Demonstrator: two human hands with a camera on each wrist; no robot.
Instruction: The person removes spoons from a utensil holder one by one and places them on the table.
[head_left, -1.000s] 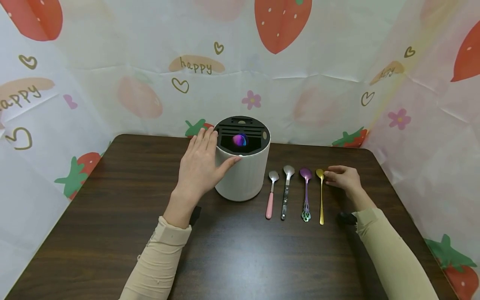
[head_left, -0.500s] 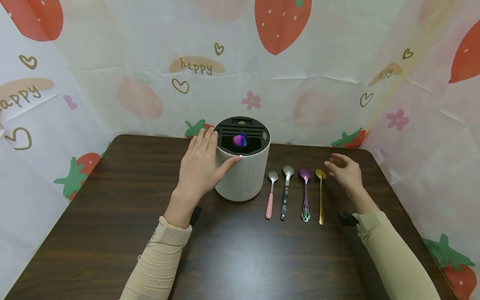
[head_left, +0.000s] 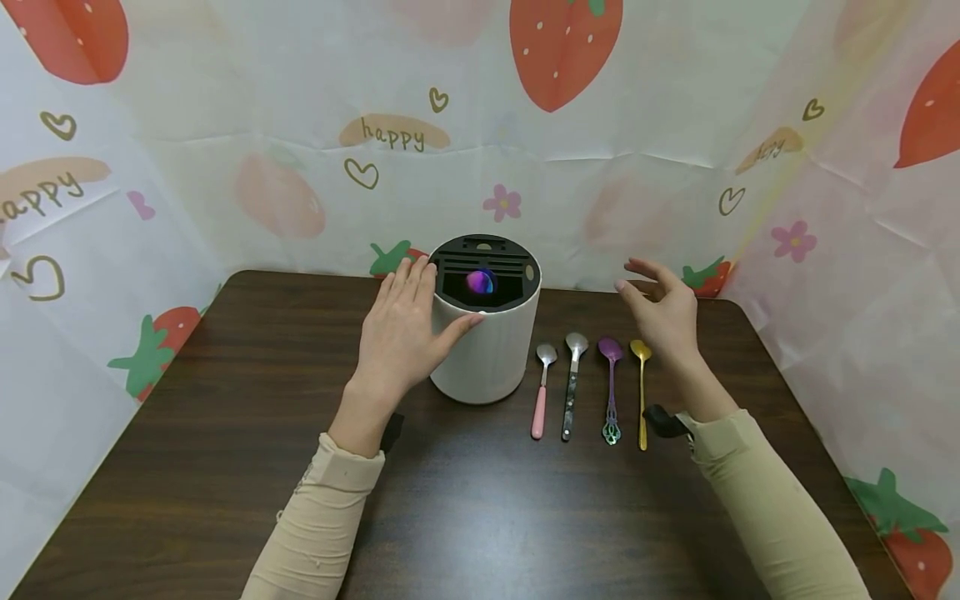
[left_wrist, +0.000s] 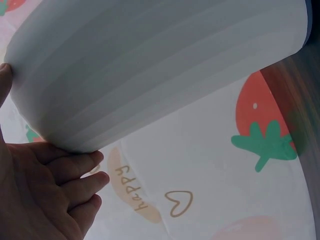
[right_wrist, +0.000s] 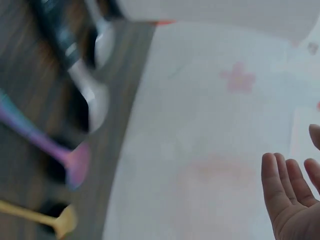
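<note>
A white ribbed cylindrical utensil holder [head_left: 486, 354] with a black slotted top [head_left: 480, 250] stands upright at the table's back. A shiny purple-blue round shape [head_left: 481, 281] shows in its front opening. My left hand [head_left: 397, 329] rests against the holder's left rim, fingers straight and thumb across the front. In the left wrist view, its fingertips touch the holder's wall [left_wrist: 165, 65]. Raised above the table, my right hand [head_left: 663, 312] holds nothing, its fingers loosely bent. Below and left of it lie a gold spoon [head_left: 642, 392] and a purple spoon [head_left: 612, 383].
Further left in the same row lie a spoon with a dark speckled handle [head_left: 572, 387] and a pink-handled spoon [head_left: 540, 392], beside the holder. The dark wooden table [head_left: 187, 450] backs onto a strawberry-print cloth [head_left: 285, 100].
My right hand has left the gold spoon's bowl, risen, and moved up and leftward. The left hand, the holder and the spoons stay in place.
</note>
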